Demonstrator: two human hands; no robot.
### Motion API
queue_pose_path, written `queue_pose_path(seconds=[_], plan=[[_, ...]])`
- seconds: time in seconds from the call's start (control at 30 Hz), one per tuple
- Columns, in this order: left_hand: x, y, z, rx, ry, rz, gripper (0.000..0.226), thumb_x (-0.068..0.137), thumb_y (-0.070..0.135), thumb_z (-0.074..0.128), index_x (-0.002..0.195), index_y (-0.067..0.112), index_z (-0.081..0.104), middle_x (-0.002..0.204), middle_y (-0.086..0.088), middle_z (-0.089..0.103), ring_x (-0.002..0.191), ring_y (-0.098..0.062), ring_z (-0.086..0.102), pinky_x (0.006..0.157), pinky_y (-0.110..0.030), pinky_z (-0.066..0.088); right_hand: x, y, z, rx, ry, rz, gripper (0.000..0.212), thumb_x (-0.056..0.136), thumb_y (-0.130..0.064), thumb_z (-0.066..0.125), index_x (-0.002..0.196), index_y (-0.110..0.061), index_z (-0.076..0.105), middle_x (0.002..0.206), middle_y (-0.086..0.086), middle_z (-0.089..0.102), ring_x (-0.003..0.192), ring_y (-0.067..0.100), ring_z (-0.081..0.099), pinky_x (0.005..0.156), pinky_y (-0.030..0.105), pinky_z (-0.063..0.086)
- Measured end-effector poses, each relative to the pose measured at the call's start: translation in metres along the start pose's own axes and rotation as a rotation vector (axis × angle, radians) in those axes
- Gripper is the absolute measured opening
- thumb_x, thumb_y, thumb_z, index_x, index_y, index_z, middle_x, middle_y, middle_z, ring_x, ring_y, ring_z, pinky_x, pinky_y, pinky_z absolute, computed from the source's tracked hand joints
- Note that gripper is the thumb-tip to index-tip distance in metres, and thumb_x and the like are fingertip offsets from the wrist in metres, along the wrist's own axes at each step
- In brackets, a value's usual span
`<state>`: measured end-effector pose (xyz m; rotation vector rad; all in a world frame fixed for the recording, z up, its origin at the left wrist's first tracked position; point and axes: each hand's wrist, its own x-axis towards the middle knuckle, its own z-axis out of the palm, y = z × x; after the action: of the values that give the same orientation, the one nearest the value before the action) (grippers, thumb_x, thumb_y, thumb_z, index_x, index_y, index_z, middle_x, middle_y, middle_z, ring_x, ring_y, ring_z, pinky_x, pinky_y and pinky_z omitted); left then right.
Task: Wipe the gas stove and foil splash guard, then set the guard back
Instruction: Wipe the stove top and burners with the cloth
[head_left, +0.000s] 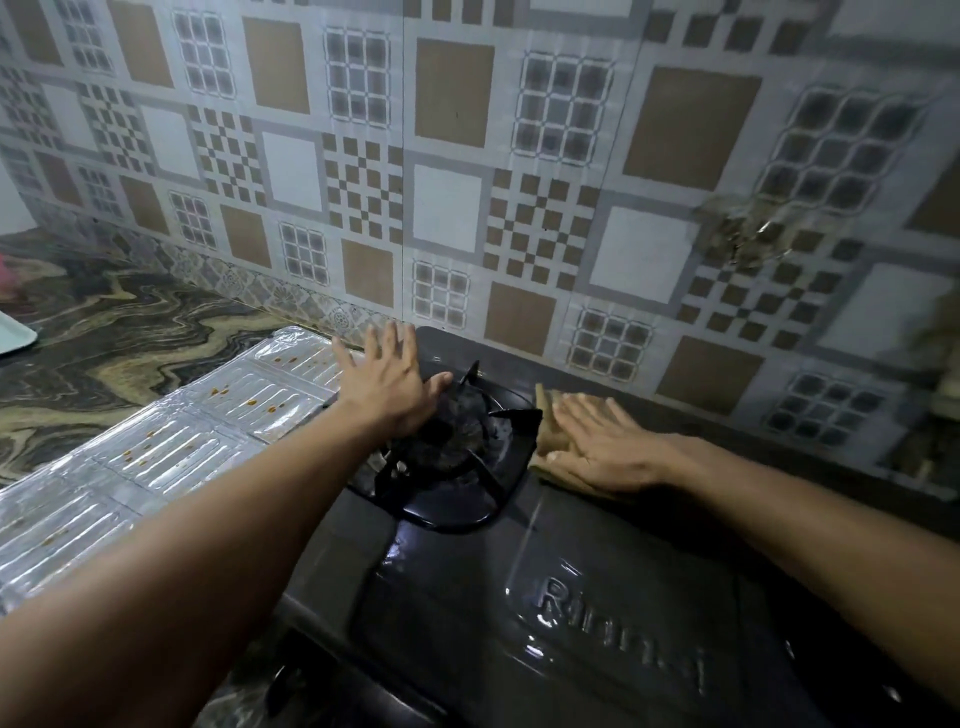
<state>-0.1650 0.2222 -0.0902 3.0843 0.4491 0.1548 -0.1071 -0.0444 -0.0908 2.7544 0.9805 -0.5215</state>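
The dark gas stove (597, 587) fills the lower middle, its black burner grate (457, 441) near the back. My left hand (384, 379) rests flat, fingers spread, on the stove's back left corner beside the grate. My right hand (602, 447) presses flat on a tan cloth (550, 426) lying on the stove top right of the grate. The foil splash guard (171, 457) lies flat on the counter left of the stove, with orange-brown spots on it.
A patterned tile wall (467, 182) rises right behind the stove. The marbled counter (119, 332) stretches left, with a pale tray edge (13, 335) at the far left. A grimy patch (748, 234) marks the wall at the right.
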Motion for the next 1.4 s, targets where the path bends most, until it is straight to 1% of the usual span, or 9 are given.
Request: queue_pose_path(seconds=[0.1,0.27,0.5,0.67,0.8,0.93,1.1,1.3,1.4], plan=[[-0.012,0.035,-0.005,-0.093,-0.032,0.148,0.078,0.096,0.062,0.018,0.154,0.01,0.01,0.162,-0.012,-0.004,0.149,-0.029,-0.007,0.115,-0.063,-0.002,-0.005,-0.012,-0.002,0.055,0.021,-0.008,0.074,0.099,-0.048,0.023,0.152,-0.009,-0.011,0.16,0.01,-0.016,0.148,0.023,-0.013,0.119,0.037,-0.006],[-0.024,0.073,0.01,-0.183,-0.134,0.265,0.067,0.1,0.051,0.023,0.152,0.01,0.019,0.163,-0.009,0.003,0.15,-0.026,-0.002,0.115,-0.061,0.0,0.032,0.001,-0.017,0.132,0.112,0.116,0.065,0.101,-0.036,0.023,0.153,-0.007,-0.003,0.162,0.012,-0.008,0.149,0.025,-0.005,0.121,0.04,0.0],[-0.03,0.075,0.016,-0.068,-0.056,0.261,0.053,0.101,0.044,0.016,0.151,0.026,0.024,0.163,-0.006,0.01,0.149,-0.034,0.0,0.11,-0.07,0.0,0.019,-0.004,0.009,0.096,0.226,0.016,0.068,0.098,-0.044,0.023,0.154,-0.012,0.003,0.163,0.006,0.0,0.149,0.023,0.0,0.121,0.043,0.001],[-0.036,0.075,0.018,-0.097,-0.074,0.185,0.051,0.101,0.043,0.02,0.151,0.032,0.023,0.163,-0.008,0.008,0.148,-0.04,-0.002,0.11,-0.071,-0.002,-0.039,-0.03,0.031,0.037,0.166,-0.078,0.072,0.097,-0.043,0.025,0.153,-0.009,-0.004,0.161,0.01,-0.009,0.149,0.023,-0.008,0.121,0.038,-0.004],[-0.035,0.075,0.015,-0.094,-0.061,0.167,0.05,0.1,0.043,0.023,0.15,0.035,0.025,0.163,-0.008,0.006,0.148,-0.04,-0.003,0.109,-0.072,-0.002,-0.033,-0.021,0.022,0.052,0.163,-0.047,0.069,0.097,-0.043,0.024,0.154,-0.01,0.002,0.162,0.009,-0.003,0.15,0.023,-0.003,0.122,0.042,0.002],[-0.037,0.075,0.014,-0.085,-0.059,0.159,0.05,0.1,0.043,0.022,0.149,0.036,0.026,0.163,-0.008,0.008,0.148,-0.04,-0.002,0.108,-0.073,-0.002,-0.004,-0.013,0.012,0.104,0.215,0.062,0.068,0.097,-0.043,0.023,0.154,-0.01,0.004,0.163,0.008,0.001,0.149,0.025,0.001,0.121,0.047,0.005],[-0.04,0.077,0.015,-0.102,-0.027,0.153,0.048,0.099,0.04,0.024,0.146,0.035,0.034,0.161,-0.008,0.013,0.147,-0.04,0.002,0.107,-0.074,0.001,-0.032,-0.028,0.039,0.112,0.259,-0.066,0.071,0.092,-0.041,0.024,0.154,-0.011,0.006,0.163,0.006,0.002,0.15,0.023,-0.001,0.121,0.043,-0.001],[-0.04,0.079,0.015,-0.078,-0.036,0.157,0.048,0.099,0.039,0.024,0.145,0.033,0.037,0.161,-0.009,0.014,0.147,-0.039,0.003,0.107,-0.073,0.002,-0.079,-0.071,0.065,0.058,0.33,-0.231,0.083,0.084,-0.056,0.012,0.153,-0.009,0.013,0.162,0.007,0.006,0.149,0.022,-0.002,0.121,0.042,0.0],[-0.042,0.08,0.014,-0.07,-0.017,0.137,0.05,0.1,0.04,0.022,0.146,0.025,0.034,0.161,-0.011,0.014,0.147,-0.039,0.006,0.107,-0.073,0.004,-0.089,-0.08,0.068,0.043,0.327,-0.21,0.076,0.091,-0.055,0.018,0.151,-0.008,0.018,0.161,0.008,0.01,0.148,0.023,0.002,0.121,0.037,-0.001]])
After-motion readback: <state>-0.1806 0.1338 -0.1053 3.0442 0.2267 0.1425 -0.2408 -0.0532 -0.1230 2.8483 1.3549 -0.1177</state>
